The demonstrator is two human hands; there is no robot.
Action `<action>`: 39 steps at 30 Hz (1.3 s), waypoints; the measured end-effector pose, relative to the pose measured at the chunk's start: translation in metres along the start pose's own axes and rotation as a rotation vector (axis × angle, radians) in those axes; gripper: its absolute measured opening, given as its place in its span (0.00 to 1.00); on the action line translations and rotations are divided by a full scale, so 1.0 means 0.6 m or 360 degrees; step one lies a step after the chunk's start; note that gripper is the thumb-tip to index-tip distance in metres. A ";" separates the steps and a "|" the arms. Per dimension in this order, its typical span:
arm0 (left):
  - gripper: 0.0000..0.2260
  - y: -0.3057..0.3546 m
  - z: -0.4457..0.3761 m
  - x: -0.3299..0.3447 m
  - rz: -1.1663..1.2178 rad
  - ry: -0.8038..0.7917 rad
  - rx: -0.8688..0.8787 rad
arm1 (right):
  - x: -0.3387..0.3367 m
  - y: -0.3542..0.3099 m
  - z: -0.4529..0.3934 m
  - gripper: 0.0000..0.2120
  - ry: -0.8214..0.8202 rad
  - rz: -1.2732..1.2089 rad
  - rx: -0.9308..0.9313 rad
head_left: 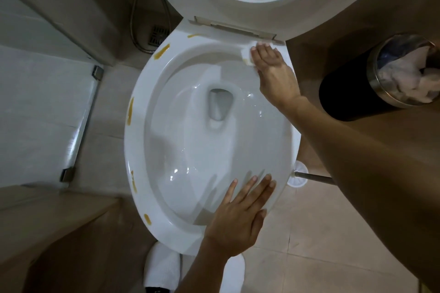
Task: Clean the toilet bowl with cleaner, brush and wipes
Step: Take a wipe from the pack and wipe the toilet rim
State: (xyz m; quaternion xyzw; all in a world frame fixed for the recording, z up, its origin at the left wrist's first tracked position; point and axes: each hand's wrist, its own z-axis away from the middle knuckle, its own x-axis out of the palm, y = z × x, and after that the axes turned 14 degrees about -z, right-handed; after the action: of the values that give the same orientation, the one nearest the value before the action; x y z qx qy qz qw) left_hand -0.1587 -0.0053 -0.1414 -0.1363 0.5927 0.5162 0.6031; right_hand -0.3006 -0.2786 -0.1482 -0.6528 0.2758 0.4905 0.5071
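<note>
A wipe [247,53] is pressed flat-fingered by the right hand [271,66] onto the toilet rim [133,149] upper right, while the left hand [240,216], fingers spread, is braced lower centre for balance.

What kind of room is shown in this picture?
Most likely a small home or hotel bathroom: a white ceramic toilet bowl with its seat raised, a square metal floor drain beside a glass shower partition, and a black round waste bin.
</note>
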 end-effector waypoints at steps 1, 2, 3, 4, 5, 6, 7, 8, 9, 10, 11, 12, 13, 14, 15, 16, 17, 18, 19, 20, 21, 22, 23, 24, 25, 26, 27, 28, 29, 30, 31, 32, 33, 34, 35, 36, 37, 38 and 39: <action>0.24 0.000 0.000 0.001 0.0006 0.0000 0.0003 | 0.002 -0.008 -0.010 0.29 -0.0016 0.0022 -0.0046; 0.24 -0.001 0.000 0.002 0.0002 -0.0003 0.0002 | 0.003 -0.017 -0.019 0.30 -0.0040 0.0044 -0.0089; 0.24 -0.001 0.000 0.004 -0.0018 -0.0004 -0.0001 | 0.003 -0.025 -0.027 0.31 -0.0081 0.0072 -0.0130; 0.24 -0.001 0.001 0.005 -0.0048 0.0000 -0.0005 | 0.004 -0.029 -0.033 0.32 -0.0138 0.0105 -0.0174; 0.24 -0.002 0.001 0.007 -0.0072 0.0004 -0.0005 | 0.004 -0.031 -0.036 0.33 -0.0194 0.0145 -0.0216; 0.25 -0.002 0.001 0.008 -0.0079 0.0003 -0.0002 | 0.002 -0.029 -0.038 0.33 -0.0236 0.0192 -0.0257; 0.25 -0.001 0.002 0.009 -0.0077 -0.0001 0.0000 | -0.001 -0.025 -0.039 0.33 -0.0264 0.0235 -0.0296; 0.25 -0.001 0.002 0.009 -0.0080 -0.0003 -0.0001 | -0.006 -0.020 -0.038 0.33 -0.0291 0.0274 -0.0330; 0.25 -0.001 0.002 0.008 -0.0087 0.0001 -0.0003 | -0.013 -0.017 -0.037 0.33 -0.0327 0.0315 -0.0354; 0.25 -0.001 0.002 0.007 -0.0083 0.0001 -0.0004 | -0.021 -0.015 -0.033 0.33 -0.0376 0.0371 -0.0363; 0.24 0.000 0.001 0.005 -0.0065 -0.0004 0.0000 | -0.029 -0.012 -0.025 0.32 -0.0444 0.0465 -0.0361; 0.24 0.000 0.001 0.004 -0.0041 -0.0007 0.0004 | -0.037 -0.010 -0.015 0.31 -0.0514 0.0606 -0.0358; 0.24 0.000 0.002 0.003 -0.0023 -0.0007 0.0007 | -0.042 -0.007 -0.002 0.30 -0.0576 0.0769 -0.0359; 0.24 0.000 0.002 0.001 -0.0014 -0.0006 0.0009 | -0.046 -0.005 0.013 0.30 -0.0631 0.0916 -0.0360; 0.24 0.000 0.003 0.001 -0.0015 -0.0001 0.0012 | -0.050 -0.002 0.026 0.29 -0.0673 0.1027 -0.0356; 0.24 -0.001 0.003 0.000 -0.0021 0.0008 0.0014 | -0.052 -0.001 0.035 0.29 -0.0703 0.1107 -0.0358; 0.24 -0.001 0.003 0.001 -0.0021 0.0016 0.0015 | -0.053 -0.001 0.039 0.29 -0.0720 0.1169 -0.0373; 0.24 -0.001 0.003 0.001 -0.0012 0.0018 0.0016 | -0.054 -0.002 0.036 0.29 -0.0729 0.1221 -0.0395; 0.24 -0.001 0.002 0.003 -0.0002 0.0019 0.0018 | -0.054 -0.004 0.029 0.28 -0.0733 0.1272 -0.0420; 0.24 -0.002 0.002 0.004 -0.0003 0.0021 0.0020 | -0.052 -0.006 0.019 0.28 -0.0734 0.1321 -0.0442; 0.24 -0.003 0.003 0.006 -0.0015 0.0027 0.0021 | -0.049 -0.011 0.005 0.29 -0.0735 0.1359 -0.0455; 0.24 -0.003 0.004 0.007 -0.0031 0.0035 0.0022 | -0.046 -0.016 -0.010 0.30 -0.0737 0.1384 -0.0461; 0.24 -0.003 0.004 0.007 -0.0043 0.0043 0.0024 | -0.043 -0.023 -0.025 0.31 -0.0744 0.1398 -0.0468; 0.24 -0.003 0.004 0.008 -0.0045 0.0045 0.0024 | -0.041 -0.031 -0.036 0.32 -0.0758 0.1407 -0.0473; 0.24 -0.003 0.004 0.008 -0.0040 0.0044 0.0023 | -0.038 -0.036 -0.044 0.32 -0.0767 0.1411 -0.0478; 0.24 -0.003 0.005 0.008 -0.0033 0.0042 0.0023 | -0.036 -0.039 -0.047 0.33 -0.0768 0.1414 -0.0480; 0.24 -0.003 0.005 0.007 -0.0023 0.0039 0.0023 | -0.035 -0.039 -0.046 0.33 -0.0773 0.1416 -0.0472; 0.23 -0.003 0.004 0.007 -0.0011 0.0035 0.0023 | -0.037 -0.038 -0.041 0.33 -0.0777 0.1421 -0.0458; 0.23 -0.003 0.004 0.007 0.0001 0.0030 0.0024 | -0.039 -0.035 -0.032 0.34 -0.0771 0.1430 -0.0445; 0.24 -0.003 0.003 0.007 0.0007 0.0029 0.0024 | -0.041 -0.030 -0.020 0.35 -0.0754 0.1447 -0.0440; 0.23 -0.002 0.003 0.007 0.0006 0.0032 0.0023 | -0.043 -0.025 -0.009 0.35 -0.0738 0.1459 -0.0440; 0.23 -0.002 0.003 0.007 0.0004 0.0038 0.0019 | -0.045 -0.022 -0.002 0.36 -0.0725 0.1459 -0.0439; 0.23 -0.002 0.002 0.007 0.0004 0.0042 0.0017 | -0.047 -0.021 0.002 0.36 -0.0717 0.1449 -0.0433; 0.23 -0.002 0.002 0.008 0.0002 0.0042 0.0019 | -0.048 -0.022 0.001 0.36 -0.0713 0.1437 -0.0423; 0.23 -0.002 0.002 0.008 0.0000 0.0041 0.0022 | -0.049 -0.026 -0.004 0.36 -0.0713 0.1419 -0.0415; 0.24 -0.002 0.003 0.009 0.0000 0.0042 0.0026 | -0.048 -0.030 -0.010 0.35 -0.0718 0.1402 -0.0414; 0.24 -0.002 0.003 0.010 0.0003 0.0045 0.0028 | -0.047 -0.034 -0.019 0.35 -0.0726 0.1381 -0.0420; 0.24 -0.003 0.004 0.010 0.0001 0.0049 0.0028 | -0.045 -0.038 -0.029 0.34 -0.0740 0.1368 -0.0432; 0.24 -0.003 0.004 0.011 -0.0005 0.0054 0.0027 | -0.044 -0.041 -0.037 0.34 -0.0758 0.1374 -0.0451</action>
State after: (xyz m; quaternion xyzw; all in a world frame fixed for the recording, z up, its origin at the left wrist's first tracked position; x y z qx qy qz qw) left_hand -0.1576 -0.0013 -0.1469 -0.1409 0.6071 0.5079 0.5947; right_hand -0.2813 -0.2948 -0.1142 -0.4119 0.3280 0.8229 0.2136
